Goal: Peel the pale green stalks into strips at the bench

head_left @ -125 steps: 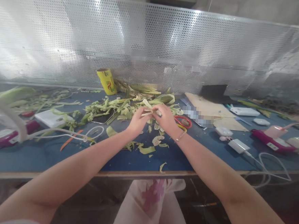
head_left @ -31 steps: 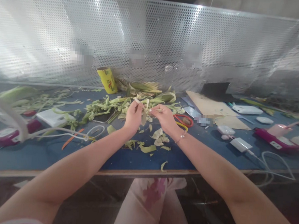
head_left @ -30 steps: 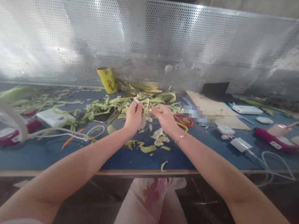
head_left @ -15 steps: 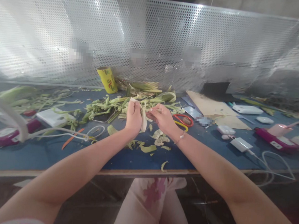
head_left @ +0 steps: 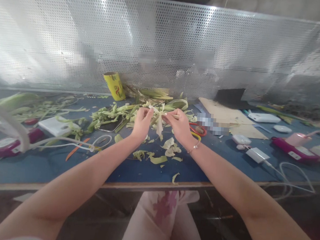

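Head view (the only one):

1. Husk [head_left: 159,123]: pale strips, between the two hands, in front of the pile [head_left: 109,115] as seen from the wearer. Looks lifted off the table [head_left: 145,176]; height can't be told.
2. Key relation: husk lies right of the left hand [head_left: 142,125], left of the right hand [head_left: 179,128]. Right fingertips are nearer the middle of it, where strips cross.
3. Long axis: widest strip hangs roughly straight down the picture, lower end loose, pointing at the wearer. Another part runs crosswise toward the left fingertips. One strip or several: can't tell.
4. Left hand: thumb and index pinched on the crosswise end; other fingers curled, partly hidden. Back of hand toward the wearer.
5. Right hand: thumb and fingers pinched at the crossing, fingertips pointing left; a thin pale piece shows along the fingers. Wrist, with bracelet [head_left: 195,147], angles inward.
6. Arms: both reach forward from the near edge, converging on the husk. Scraps [head_left: 170,148] lie on the table just nearer the wearer than the hands.
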Demonstrator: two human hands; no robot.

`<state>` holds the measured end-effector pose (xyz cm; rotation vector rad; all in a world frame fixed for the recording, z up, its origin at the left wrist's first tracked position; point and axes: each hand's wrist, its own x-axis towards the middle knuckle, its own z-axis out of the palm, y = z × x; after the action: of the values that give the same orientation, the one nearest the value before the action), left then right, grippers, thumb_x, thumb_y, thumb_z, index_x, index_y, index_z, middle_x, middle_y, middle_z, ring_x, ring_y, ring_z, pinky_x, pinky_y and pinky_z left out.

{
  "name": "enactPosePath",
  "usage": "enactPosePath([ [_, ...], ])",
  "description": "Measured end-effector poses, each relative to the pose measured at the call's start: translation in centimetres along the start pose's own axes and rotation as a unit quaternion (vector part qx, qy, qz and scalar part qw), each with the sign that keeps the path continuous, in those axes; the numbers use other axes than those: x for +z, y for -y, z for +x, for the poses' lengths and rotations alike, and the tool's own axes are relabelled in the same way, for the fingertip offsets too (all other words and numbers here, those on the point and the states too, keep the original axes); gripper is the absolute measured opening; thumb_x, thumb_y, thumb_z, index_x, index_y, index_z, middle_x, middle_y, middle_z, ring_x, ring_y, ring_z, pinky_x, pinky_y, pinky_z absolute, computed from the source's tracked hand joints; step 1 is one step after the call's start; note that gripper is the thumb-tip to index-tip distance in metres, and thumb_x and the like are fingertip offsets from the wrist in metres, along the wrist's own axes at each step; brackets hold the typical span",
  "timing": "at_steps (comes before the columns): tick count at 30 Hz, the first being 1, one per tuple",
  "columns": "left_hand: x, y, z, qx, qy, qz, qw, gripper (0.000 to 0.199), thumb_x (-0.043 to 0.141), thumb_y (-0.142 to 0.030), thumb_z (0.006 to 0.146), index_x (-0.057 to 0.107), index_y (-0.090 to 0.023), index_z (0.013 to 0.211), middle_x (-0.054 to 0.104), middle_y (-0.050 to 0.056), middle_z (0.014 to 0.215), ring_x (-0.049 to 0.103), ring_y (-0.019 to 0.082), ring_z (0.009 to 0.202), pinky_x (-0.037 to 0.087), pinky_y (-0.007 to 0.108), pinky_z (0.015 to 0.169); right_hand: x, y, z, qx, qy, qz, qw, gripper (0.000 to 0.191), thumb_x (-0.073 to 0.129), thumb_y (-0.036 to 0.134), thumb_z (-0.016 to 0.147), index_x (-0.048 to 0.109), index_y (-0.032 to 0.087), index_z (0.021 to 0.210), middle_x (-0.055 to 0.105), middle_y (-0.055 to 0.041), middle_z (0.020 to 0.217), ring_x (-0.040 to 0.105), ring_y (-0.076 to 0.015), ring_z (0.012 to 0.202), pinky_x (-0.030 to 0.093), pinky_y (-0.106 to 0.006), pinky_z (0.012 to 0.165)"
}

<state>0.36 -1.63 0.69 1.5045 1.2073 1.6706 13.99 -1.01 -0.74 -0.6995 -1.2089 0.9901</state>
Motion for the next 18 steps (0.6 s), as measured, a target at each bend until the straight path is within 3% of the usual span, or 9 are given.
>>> enactPosePath([
  [3,0.4,0.3,-0.3,-0.009,0.108,0.004,0.994,0.022,0.057,-0.036,0.078,0.051,-0.017,0.070,0.048,-0.003,0.061,0.046,0.010,0.059,0.037,0.022,0.059,-0.2,-0.2,0.0,-0.020,-0.016,-0.064,0.998,0.026,0.066,0.040,0.070,0.050,0.020,0.069,0.062,0.0010,0.069,0.062,-0.0137,0.070,0.051,-0.032,0.073],
  [4,0.7,0.6,-0.4,-0.025,0.120,-0.014,0.992,0.023,0.054,-0.038,0.080,0.050,-0.017,0.070,0.048,-0.003,0.060,0.047,0.010,0.057,0.038,0.023,0.058,-0.2,-0.2,-0.1,-0.026,-0.016,-0.087,0.996,0.026,0.065,0.041,0.070,0.050,0.020,0.069,0.062,0.0007,0.069,0.062,-0.0139,0.069,0.051,-0.031,0.070],
  [9,1.3,1.1,-0.7,-0.097,0.095,-0.128,0.982,0.021,0.058,-0.037,0.078,0.053,-0.017,0.074,0.052,-0.004,0.060,0.050,0.008,0.053,0.042,0.022,0.056,0.0,0.6,-0.6,-0.053,0.003,-0.162,0.985,0.026,0.063,0.042,0.072,0.050,0.020,0.068,0.062,-0.0003,0.070,0.059,-0.0147,0.069,0.048,-0.031,0.067],
  [12,1.2,0.2,-0.7,-0.175,0.112,-0.236,0.949,0.014,0.059,-0.029,0.077,0.054,-0.016,0.073,0.056,-0.002,0.062,0.054,0.009,0.054,0.045,0.024,0.060,0.2,1.1,-0.8,-0.071,0.014,-0.201,0.977,0.023,0.064,0.039,0.071,0.052,0.020,0.066,0.064,-0.0017,0.077,0.059,-0.0156,0.074,0.048,-0.031,0.070],
  [15,1.0,-0.7,-0.6,-0.277,0.144,-0.290,0.905,0.015,0.055,-0.025,0.080,0.057,-0.014,0.069,0.058,0.001,0.060,0.055,0.010,0.054,0.046,0.025,0.060,0.2,1.2,-0.9,-0.065,0.026,-0.207,0.976,0.021,0.063,0.038,0.072,0.053,0.020,0.065,0.064,-0.0011,0.074,0.059,-0.0157,0.072,0.048,-0.031,0.068],
  [18,0.9,-1.0,-0.5,-0.334,0.152,-0.328,0.870,0.020,0.053,-0.026,0.082,0.060,-0.014,0.068,0.059,0.003,0.061,0.055,0.010,0.055,0.047,0.024,0.059,0.0,1.0,-0.8,-0.061,0.032,-0.211,0.975,0.022,0.062,0.038,0.072,0.052,0.020,0.066,0.065,-0.0012,0.075,0.060,-0.0159,0.071,0.048,-0.030,0.066],
])
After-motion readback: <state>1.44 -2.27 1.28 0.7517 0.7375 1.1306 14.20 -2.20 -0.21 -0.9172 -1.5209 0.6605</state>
